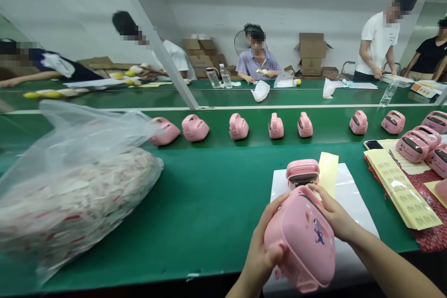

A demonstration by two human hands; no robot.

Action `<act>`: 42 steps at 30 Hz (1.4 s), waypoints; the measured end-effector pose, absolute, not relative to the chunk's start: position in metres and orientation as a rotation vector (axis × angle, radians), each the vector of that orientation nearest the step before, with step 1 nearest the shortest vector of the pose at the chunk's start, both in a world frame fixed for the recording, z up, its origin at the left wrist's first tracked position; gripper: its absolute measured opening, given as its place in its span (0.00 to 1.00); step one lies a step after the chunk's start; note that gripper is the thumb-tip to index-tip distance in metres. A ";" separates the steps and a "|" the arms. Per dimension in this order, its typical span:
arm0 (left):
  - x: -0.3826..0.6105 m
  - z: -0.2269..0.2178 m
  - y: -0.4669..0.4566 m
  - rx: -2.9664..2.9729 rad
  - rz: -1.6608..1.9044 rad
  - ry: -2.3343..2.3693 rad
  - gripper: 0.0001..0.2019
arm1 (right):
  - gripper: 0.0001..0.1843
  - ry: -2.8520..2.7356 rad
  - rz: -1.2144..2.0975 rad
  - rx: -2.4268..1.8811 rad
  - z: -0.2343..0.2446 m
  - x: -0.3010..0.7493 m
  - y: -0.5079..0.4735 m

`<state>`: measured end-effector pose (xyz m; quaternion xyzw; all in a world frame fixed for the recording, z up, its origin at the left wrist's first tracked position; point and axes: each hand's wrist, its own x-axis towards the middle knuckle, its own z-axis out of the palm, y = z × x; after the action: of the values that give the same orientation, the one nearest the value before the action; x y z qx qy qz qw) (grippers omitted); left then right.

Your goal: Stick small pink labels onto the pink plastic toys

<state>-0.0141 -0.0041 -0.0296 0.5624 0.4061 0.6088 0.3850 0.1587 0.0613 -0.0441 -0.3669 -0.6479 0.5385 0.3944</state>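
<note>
A rounded pink plastic case with a handle (303, 237) is tilted up close in front of me, a small cartoon figure printed on its face. Fingers of my left hand (263, 247) wrap round its left side, thumb pressed near the lower corner. At the case's upper right edge my right hand (333, 214) grips it, its fingertips near the top; what they touch there is partly hidden. Just behind stands another pink case with a dark window (302, 173), on white sheets (356, 205) beside a pale yellow strip (328, 172).
A large clear bag of small packets (87, 195) lies left. Several pink cases (238, 126) line the belt (216, 146) beyond. Yellow sticker sheets (401, 186), a phone (373, 145) and more pink cases (414, 145) are at right. Several people work across the line.
</note>
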 end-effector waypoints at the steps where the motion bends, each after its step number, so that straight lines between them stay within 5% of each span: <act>1: -0.016 -0.029 -0.004 1.525 1.594 1.016 0.33 | 0.23 -1.603 1.379 -0.947 -0.041 0.160 0.061; 7: -0.035 -0.032 0.032 1.741 1.729 0.970 0.26 | 0.31 -1.411 1.314 -1.032 -0.007 0.186 0.077; 13: -0.071 -0.074 0.130 1.257 1.591 1.558 0.38 | 0.25 -1.464 0.352 -1.405 0.031 0.211 0.181; 16: -0.081 -0.093 0.152 1.291 1.488 1.601 0.30 | 0.23 -1.629 0.077 -1.751 0.033 0.203 0.249; 23: -0.090 -0.110 0.153 1.465 1.402 1.573 0.14 | 0.21 -1.672 0.109 -2.094 0.002 0.177 0.355; 26: -0.091 -0.112 0.152 1.484 1.394 1.596 0.15 | 0.20 -1.696 0.127 -2.139 -0.004 0.171 0.371; 34: -0.085 -0.108 0.147 1.456 1.379 1.628 0.17 | 0.33 -1.869 0.252 -1.890 -0.008 0.097 0.368; 42: -0.092 -0.107 0.152 1.277 1.436 1.616 0.26 | 0.23 -1.518 0.719 -1.773 0.018 0.108 0.338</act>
<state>-0.0919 0.1516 -0.1070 0.4837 0.6119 0.5436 0.3102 0.1084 0.3380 0.0178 -0.6822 -0.5838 0.2766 0.3425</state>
